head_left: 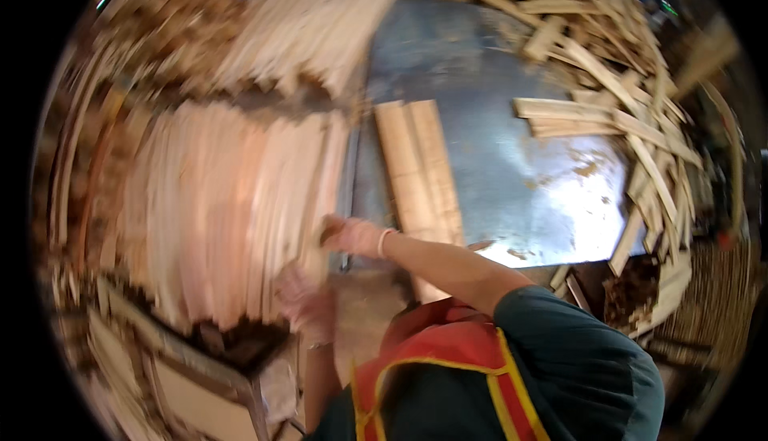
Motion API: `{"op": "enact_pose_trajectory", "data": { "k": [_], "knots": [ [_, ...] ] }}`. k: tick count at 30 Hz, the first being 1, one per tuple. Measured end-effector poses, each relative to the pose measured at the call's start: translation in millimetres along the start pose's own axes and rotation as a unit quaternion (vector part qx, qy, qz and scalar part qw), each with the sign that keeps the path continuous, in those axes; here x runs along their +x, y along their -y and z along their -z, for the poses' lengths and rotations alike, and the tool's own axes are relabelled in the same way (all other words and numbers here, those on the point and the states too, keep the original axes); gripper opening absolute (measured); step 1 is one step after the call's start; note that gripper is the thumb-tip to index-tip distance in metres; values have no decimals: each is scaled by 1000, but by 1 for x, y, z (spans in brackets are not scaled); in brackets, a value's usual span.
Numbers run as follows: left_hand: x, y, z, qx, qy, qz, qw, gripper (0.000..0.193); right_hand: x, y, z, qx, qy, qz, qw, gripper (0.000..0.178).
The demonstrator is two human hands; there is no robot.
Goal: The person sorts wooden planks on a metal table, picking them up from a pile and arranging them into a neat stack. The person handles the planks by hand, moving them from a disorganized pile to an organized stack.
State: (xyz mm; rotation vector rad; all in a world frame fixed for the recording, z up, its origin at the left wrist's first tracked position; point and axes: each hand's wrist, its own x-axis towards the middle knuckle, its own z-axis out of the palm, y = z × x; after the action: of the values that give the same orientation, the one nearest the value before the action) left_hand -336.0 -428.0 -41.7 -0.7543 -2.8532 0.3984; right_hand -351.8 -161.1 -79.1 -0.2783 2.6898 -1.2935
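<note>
**Stacking slats: the left pile is tall, loose stock still waits on your right**

Your right hand (352,235) reaches across your body to the near right edge of the big stack of pale wooden slats (232,201). Its fingers curl against the edge of the stack, but the picture is blurred by motion, so you cannot tell whether the hand grips a slat or only presses on it. Your left hand (306,301) sits lower, just below and a little left of the right one, at the near corner of the same stack. How far it is open cannot be told either.

Judging by how things lie, much of the stacking looks done. The stack spreads wide to the left of both hands, and a second stack (308,33) lies beyond it. Work remains, though. Two flat boards (420,169) lie side by side just beyond and right of your right hand on the metal table (520,185). A loose heap of offcuts (608,73) sprawls well off to the right along the table's far and right edges.

The slats in the stack run with their long axis away from you, near ends toward your hands, fanning slightly in the lens. The two boards on the table point the same way, tilted a little leftward at the far end.
</note>
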Motion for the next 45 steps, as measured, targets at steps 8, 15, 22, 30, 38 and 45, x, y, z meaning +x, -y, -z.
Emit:
{"op": "enact_pose_trajectory", "data": {
  "k": [8, 15, 22, 30, 38, 45],
  "knots": [
    [8, -69, 49, -138, 3, -32, 990, 99, -182, -36, 109, 39, -511, -328, 793, 42],
    [56, -226, 105, -369, 272, 52, 887, 111, -208, -27, 75, 148, -297, -219, 918, 66],
    [48, -239, 75, -275, 158, 45, 947, 119, -288, -103, 310, -128, -240, -281, 921, 61],
    [85, -216, 91, -305, 289, 94, 903, 115, -467, -256, 384, -420, -63, -365, 828, 78],
    [73, -174, 84, -497, 240, 189, 812, 82, -442, -227, 319, -343, -7, -449, 825, 87],
    [69, -129, 56, -127, 41, -10, 991, 76, -343, -163, 283, -350, -70, -386, 851, 78]
  ]
}}
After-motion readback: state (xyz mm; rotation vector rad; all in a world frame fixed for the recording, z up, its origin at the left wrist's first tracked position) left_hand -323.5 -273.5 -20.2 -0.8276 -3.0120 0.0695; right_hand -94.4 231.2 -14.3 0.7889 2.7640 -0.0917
